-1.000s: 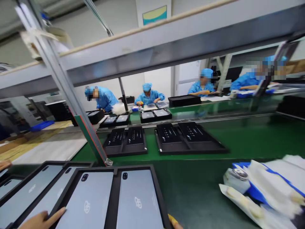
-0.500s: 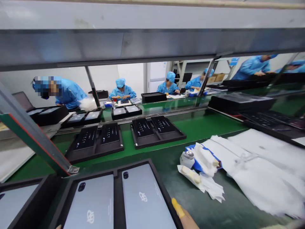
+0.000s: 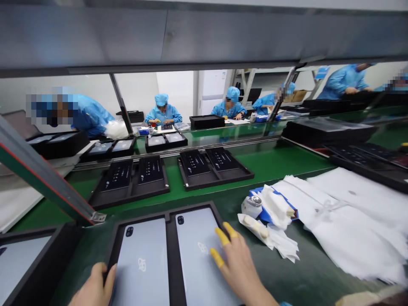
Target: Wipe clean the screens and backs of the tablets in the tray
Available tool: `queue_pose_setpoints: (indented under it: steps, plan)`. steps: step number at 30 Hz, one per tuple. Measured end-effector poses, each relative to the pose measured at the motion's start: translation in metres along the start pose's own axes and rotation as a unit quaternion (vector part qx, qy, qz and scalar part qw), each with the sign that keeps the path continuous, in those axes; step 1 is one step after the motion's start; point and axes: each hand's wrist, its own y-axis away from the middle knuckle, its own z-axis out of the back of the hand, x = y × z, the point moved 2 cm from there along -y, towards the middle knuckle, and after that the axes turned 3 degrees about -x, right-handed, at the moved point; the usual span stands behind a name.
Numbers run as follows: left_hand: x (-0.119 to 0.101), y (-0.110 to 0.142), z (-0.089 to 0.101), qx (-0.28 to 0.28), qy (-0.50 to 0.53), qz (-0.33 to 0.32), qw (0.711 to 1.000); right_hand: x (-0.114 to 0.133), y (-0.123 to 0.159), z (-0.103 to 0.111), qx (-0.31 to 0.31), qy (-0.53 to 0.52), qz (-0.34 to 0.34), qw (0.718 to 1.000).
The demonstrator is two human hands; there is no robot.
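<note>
A black two-pocket tray (image 3: 168,246) is shown at the near edge of the green bench, a grey tablet back seated camera-end away in each pocket, so that both panels are kept apart and face up for handling. The right hand (image 3: 237,265) is laid flat on the right-hand tablet (image 3: 199,255), fingers spread and not closed on anything; yellow finger cots are worn on three fingertips (image 3: 222,236), presumably to keep prints off the finish. The left hand (image 3: 94,287) is set against the tray's left rim beside the left-hand tablet (image 3: 142,263), thumb on the rim; whether the rim is actually gripped cannot be told. Right of the tray lie white wipes (image 3: 274,242) and a small bottle (image 3: 251,206), within reach.
</note>
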Motion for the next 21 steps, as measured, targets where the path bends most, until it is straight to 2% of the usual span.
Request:
queue_pose_setpoints:
  steps: [2,5,7,10,13,16,19,21]
  plan:
    - [-0.011,-0.003,0.001,0.037,0.013,-0.013,0.999,0.037,-0.010,-0.012,0.074,-0.021,0.051,0.996]
    - [-0.027,-0.014,0.002,0.069,0.017,-0.034,0.997,0.078,-0.015,-0.034,0.172,-0.052,0.077,0.981]
    - [-0.035,-0.022,0.002,0.081,0.028,-0.045,0.995,0.090,-0.015,-0.044,0.210,-0.057,0.069,0.974]
    - [-0.041,-0.034,0.005,0.091,0.062,-0.054,0.992,0.094,-0.017,-0.046,0.232,-0.046,0.036,0.971]
    - [-0.036,-0.042,0.006,0.106,0.121,-0.037,0.986,0.098,-0.020,-0.041,0.219,-0.041,0.023,0.975]
    - [-0.027,-0.043,0.007,0.147,0.186,-0.010,0.971,0.100,-0.021,-0.032,0.181,-0.061,0.050,0.980]
    - [-0.025,-0.037,0.011,0.182,0.248,-0.033,0.951,0.086,-0.022,-0.016,0.085,-0.094,0.097,0.987]
    - [-0.032,-0.030,0.017,0.186,0.286,-0.069,0.937,0.068,-0.025,0.001,0.013,-0.100,0.104,0.989]
